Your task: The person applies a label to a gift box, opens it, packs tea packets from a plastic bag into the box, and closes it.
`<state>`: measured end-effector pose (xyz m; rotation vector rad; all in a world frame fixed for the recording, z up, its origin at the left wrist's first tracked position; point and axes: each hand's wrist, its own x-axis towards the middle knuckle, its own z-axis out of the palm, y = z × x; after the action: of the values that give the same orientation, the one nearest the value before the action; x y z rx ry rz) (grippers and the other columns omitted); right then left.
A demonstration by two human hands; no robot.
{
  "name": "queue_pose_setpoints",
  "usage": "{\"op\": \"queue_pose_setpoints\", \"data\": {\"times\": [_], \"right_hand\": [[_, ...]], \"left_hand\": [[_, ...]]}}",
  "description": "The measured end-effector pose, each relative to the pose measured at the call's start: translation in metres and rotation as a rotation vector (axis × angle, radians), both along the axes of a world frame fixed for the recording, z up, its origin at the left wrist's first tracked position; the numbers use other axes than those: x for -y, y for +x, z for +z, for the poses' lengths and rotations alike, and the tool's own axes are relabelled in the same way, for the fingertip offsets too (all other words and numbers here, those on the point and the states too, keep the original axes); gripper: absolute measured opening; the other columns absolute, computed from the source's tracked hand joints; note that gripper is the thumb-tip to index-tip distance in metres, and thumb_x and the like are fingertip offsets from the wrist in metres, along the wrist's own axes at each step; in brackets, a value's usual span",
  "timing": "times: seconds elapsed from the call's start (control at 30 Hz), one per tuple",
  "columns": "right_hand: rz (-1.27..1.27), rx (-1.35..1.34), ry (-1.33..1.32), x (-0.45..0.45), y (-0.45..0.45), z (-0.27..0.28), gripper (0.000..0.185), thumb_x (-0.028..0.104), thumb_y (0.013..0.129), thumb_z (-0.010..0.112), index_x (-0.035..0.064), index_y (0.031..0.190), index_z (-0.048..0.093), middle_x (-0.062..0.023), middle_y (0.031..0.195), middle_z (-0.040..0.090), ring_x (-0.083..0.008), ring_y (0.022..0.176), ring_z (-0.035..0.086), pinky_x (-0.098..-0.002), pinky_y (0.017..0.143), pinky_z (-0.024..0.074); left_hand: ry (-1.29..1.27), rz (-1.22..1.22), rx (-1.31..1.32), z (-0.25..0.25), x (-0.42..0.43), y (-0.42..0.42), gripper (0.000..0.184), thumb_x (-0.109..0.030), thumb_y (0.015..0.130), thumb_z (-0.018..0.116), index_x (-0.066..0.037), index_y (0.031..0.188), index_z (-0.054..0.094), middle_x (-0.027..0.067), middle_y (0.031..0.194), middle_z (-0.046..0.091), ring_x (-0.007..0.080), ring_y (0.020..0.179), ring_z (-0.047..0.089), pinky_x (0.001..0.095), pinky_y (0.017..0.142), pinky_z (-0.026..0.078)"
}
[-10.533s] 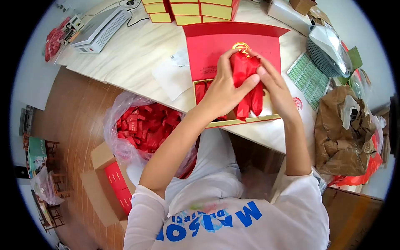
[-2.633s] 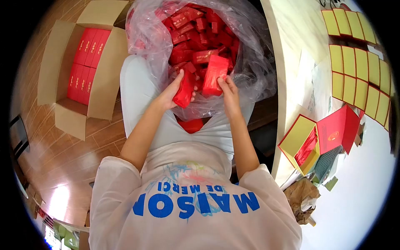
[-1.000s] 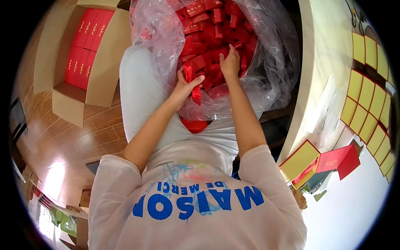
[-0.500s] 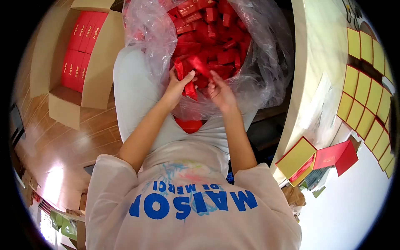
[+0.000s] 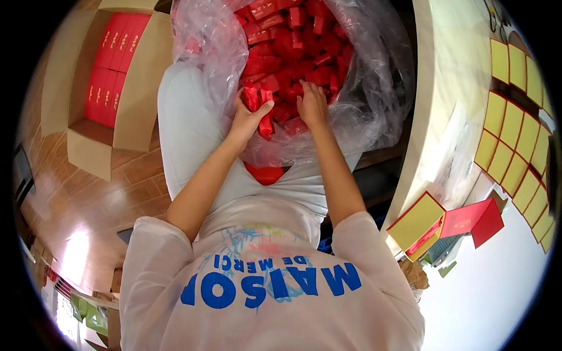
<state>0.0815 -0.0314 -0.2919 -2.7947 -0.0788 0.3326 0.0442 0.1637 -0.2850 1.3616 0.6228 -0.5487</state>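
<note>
My left hand is closed round several shiny red wrapped packets, which stick out past the thumb. To its right, my right hand reaches into the bag with its fingers stretched over the pile, the thumb a little apart; the fingertips are at the packets, and no packet shows held in them. Below both hands lies a heap of small red packets, some with gold print, inside a large clear plastic bag. The bag's near edge rests on my lap between my legs.
On the floor at left stands an open cardboard box with red gold-lettered boxes inside. A pale table edge runs along the right. Beyond it are rows of yellow, red-edged boxes and an opened red and yellow gift box.
My right hand has moved forward from beside the left hand to the packets in the bag. My left hand stays nearly in place, still gripping red packets.
</note>
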Motion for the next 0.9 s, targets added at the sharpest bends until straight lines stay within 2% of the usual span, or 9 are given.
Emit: {"op": "queue_pose_setpoints", "data": {"times": [0.17,0.23,0.33,0.43,0.5,0.53,0.6,0.7,0.9], "right_hand": [[0.203,-0.284,-0.300,-0.004,0.015,-0.036,0.040,0.009,0.078,0.064,0.0064,0.117,0.057,-0.0156,0.112,0.057,-0.0317,0.110,0.051,-0.0403,0.092,0.0441],[0.223,-0.324,-0.376,-0.006,0.016,-0.034,0.042,0.010,0.077,0.065,0.0073,0.118,0.057,-0.0152,0.111,0.057,-0.0312,0.110,0.051,-0.0405,0.092,0.0445],[0.154,-0.296,-0.398,0.001,0.016,-0.011,0.037,0.008,0.082,0.057,0.0091,0.118,0.055,-0.0142,0.112,0.056,-0.0321,0.109,0.053,-0.0437,0.089,0.0464],[-0.205,-0.004,-0.016,0.007,0.007,0.026,0.033,0.009,0.083,0.058,0.0043,0.115,0.052,-0.0144,0.111,0.056,-0.0327,0.096,0.061,-0.0440,0.080,0.0515],[-0.787,-0.046,0.835,0.010,0.001,0.049,0.030,0.014,0.086,0.059,0.0002,0.111,0.050,-0.0152,0.107,0.057,-0.0300,0.079,0.065,-0.0395,0.070,0.0548],[-0.790,-0.026,0.832,0.006,-0.004,0.070,0.030,0.014,0.086,0.059,0.0002,0.111,0.050,-0.0152,0.107,0.057,-0.0300,0.079,0.065,-0.0395,0.070,0.0548],[-1.032,-0.226,1.439,-0.008,-0.023,0.113,0.033,0.022,0.089,0.058,-0.0019,0.110,0.050,-0.0135,0.099,0.060,-0.0249,0.069,0.066,-0.0314,0.061,0.0536],[-1.137,-0.588,1.639,-0.024,-0.056,0.132,0.027,0.025,0.092,0.054,0.0044,0.109,0.051,-0.0097,0.086,0.061,-0.0206,0.063,0.062,-0.0279,0.054,0.0495],[-0.923,-0.759,1.577,-0.030,-0.098,0.198,0.026,0.033,0.096,0.041,0.0111,0.089,0.053,-0.0053,0.070,0.056,-0.0138,0.052,0.048,-0.0246,0.045,0.0313]], "left_hand": [[-0.070,0.045,-0.063,0.018,-0.001,0.006,0.093,-0.030,0.083,0.072,-0.007,0.145,0.006,0.0118,0.120,0.053,0.0205,0.095,0.062,0.0348,0.086,0.049],[-0.275,0.098,-0.138,0.046,-0.005,0.015,0.074,-0.028,0.081,0.074,-0.002,0.134,0.028,0.0117,0.118,0.052,0.0206,0.096,0.060,0.0327,0.083,0.050],[-0.347,0.126,-0.103,0.038,-0.004,0.012,0.076,-0.028,0.086,0.069,-0.008,0.139,0.018,0.0110,0.116,0.053,0.0223,0.093,0.062,0.0369,0.080,0.052],[-0.497,0.157,-0.095,0.045,-0.006,0.013,0.066,-0.024,0.088,0.066,-0.010,0.135,0.023,0.0104,0.117,0.052,0.0229,0.095,0.062,0.0387,0.080,0.053],[-0.572,0.151,-0.073,0.049,-0.006,0.012,0.064,-0.024,0.089,0.065,-0.011,0.136,0.023,0.0100,0.118,0.051,0.0231,0.097,0.061,0.0392,0.080,0.053],[-0.637,0.152,-0.057,0.053,-0.005,0.012,0.063,-0.023,0.090,0.065,-0.013,0.136,0.023,0.0096,0.120,0.050,0.0232,0.100,0.060,0.0398,0.081,0.054],[-0.603,0.113,-0.027,0.073,-0.003,0.009,0.069,-0.022,0.088,0.067,-0.014,0.138,0.020,0.0083,0.124,0.048,0.0238,0.109,0.056,0.0394,0.089,0.050],[-0.309,-0.039,0.388,0.080,-0.001,0.001,0.092,-0.018,0.080,0.075,-0.010,0.142,0.008,0.0138,0.136,0.037,0.0228,0.125,0.041,0.0388,0.107,0.033],[-0.313,-0.136,0.537,0.137,0.004,-0.014,0.105,-0.015,0.075,0.079,-0.012,0.146,0.001,0.0163,0.140,0.031,0.0252,0.129,0.035,0.0396,0.108,0.031]]}}
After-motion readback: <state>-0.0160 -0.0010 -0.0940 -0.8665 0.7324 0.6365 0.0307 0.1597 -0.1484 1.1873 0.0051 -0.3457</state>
